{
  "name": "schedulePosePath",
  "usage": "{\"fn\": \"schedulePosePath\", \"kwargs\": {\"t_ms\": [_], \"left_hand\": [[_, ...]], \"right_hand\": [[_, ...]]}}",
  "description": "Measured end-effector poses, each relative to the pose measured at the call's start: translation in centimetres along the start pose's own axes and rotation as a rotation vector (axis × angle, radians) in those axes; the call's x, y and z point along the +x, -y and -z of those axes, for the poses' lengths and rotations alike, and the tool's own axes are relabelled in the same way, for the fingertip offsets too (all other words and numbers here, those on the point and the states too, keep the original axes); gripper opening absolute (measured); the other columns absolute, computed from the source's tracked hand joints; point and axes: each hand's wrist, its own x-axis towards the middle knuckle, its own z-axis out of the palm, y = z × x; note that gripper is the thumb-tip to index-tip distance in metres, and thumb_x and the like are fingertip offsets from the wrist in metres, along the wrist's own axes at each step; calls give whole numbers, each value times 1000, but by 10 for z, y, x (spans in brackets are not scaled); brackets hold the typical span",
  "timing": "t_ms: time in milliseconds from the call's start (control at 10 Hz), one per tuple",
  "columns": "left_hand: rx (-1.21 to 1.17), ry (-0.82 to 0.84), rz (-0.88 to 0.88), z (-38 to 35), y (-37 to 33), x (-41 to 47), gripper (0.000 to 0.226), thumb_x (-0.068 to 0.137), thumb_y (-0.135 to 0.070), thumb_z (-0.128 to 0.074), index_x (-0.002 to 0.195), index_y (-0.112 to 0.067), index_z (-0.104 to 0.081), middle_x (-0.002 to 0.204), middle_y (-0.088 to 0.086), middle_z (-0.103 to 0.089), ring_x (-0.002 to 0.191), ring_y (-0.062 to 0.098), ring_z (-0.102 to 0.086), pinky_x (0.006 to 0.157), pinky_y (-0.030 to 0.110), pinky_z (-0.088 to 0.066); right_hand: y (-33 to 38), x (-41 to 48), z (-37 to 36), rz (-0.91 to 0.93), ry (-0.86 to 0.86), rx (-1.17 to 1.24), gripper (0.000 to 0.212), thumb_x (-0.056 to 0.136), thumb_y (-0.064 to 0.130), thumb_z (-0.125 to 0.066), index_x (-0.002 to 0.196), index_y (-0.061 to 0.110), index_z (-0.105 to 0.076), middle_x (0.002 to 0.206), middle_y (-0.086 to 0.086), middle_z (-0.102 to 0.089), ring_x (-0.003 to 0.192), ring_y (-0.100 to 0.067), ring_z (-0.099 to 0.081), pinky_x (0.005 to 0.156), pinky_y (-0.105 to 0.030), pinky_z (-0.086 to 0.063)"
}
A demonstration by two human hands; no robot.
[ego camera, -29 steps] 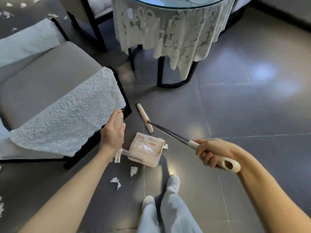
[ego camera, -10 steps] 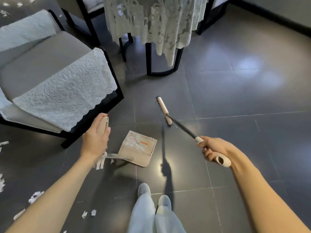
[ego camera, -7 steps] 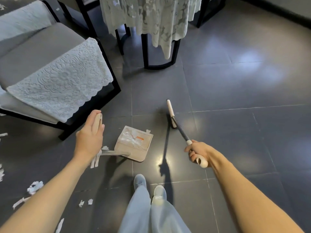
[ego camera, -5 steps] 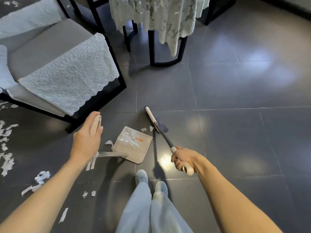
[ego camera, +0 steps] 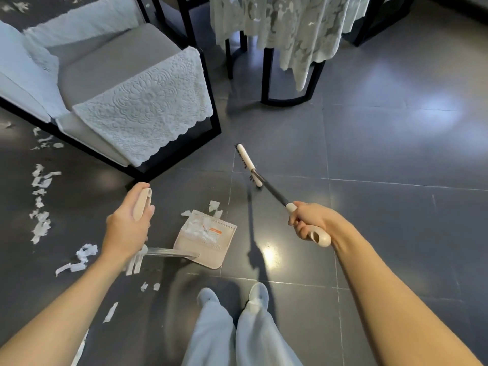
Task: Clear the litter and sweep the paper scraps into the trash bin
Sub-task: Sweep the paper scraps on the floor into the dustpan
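Note:
My left hand (ego camera: 126, 228) grips the beige handle of a long-handled dustpan (ego camera: 208, 243) that rests on the dark tiled floor just ahead of my feet. White paper scraps lie in its tray. My right hand (ego camera: 310, 222) grips the cream handle of a broom (ego camera: 248, 164), whose head sits beyond the pan, off to its right. A few paper scraps (ego camera: 215, 207) lie at the pan's far lip. More scraps (ego camera: 39, 199) are strewn in a line over the floor at the left. No trash bin shows.
A grey armchair (ego camera: 111, 83) with a white lace cover stands at the left, its black frame close to my left hand. A table with a lace cloth (ego camera: 285, 30) stands behind the broom. Open tiled floor (ego camera: 396, 154) lies to the right.
The broom head swept in to the pan's lip and has now swung back out, away from the pan. My left hand kept its hold on the dustpan. The view has turned left.

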Motion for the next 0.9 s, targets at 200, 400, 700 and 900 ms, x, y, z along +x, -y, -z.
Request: {"fn": "schedulePosePath", "kwargs": {"t_ms": [200, 400, 700, 900], "left_hand": [[-17, 2, 21, 8, 17, -3, 45, 95, -18, -55, 102, -62, -50, 60, 11, -53, 35, 15, -42, 35, 22, -41], [-11, -12, 13, 30, 51, -10, 38, 96, -16, -55, 114, -50, -52, 60, 14, -53, 40, 25, -43, 38, 17, -37], [-98, -67, 48, 98, 130, -19, 38, 95, -9, -57, 122, -35, -57, 58, -4, -52, 41, 18, -44, 39, 17, -37], [-135, 7, -17, 144, 185, -5, 37, 95, -7, -55, 117, -37, -57, 55, 3, -46, 33, 10, -36, 33, 16, -33]], "right_hand": [[4, 25, -14, 52, -109, -198, 32, 83, 0, -36, 112, 10, -47, 65, -9, -48, 37, -14, -38, 39, -21, -36], [3, 21, -75, -62, 31, -214, 17, 91, -4, -39, 77, 6, -42, 60, -6, -39, 27, -7, -39, 30, -15, -33], [-9, 2, -227, -52, 104, -363, 19, 87, -2, -39, 88, -6, -57, 49, -6, -48, 38, -11, -42, 44, -20, -35], [-35, -16, -313, -120, 159, -247, 31, 91, -2, -40, 120, 6, -46, 44, -2, -46, 30, -6, -40, 31, -15, -34]]}}
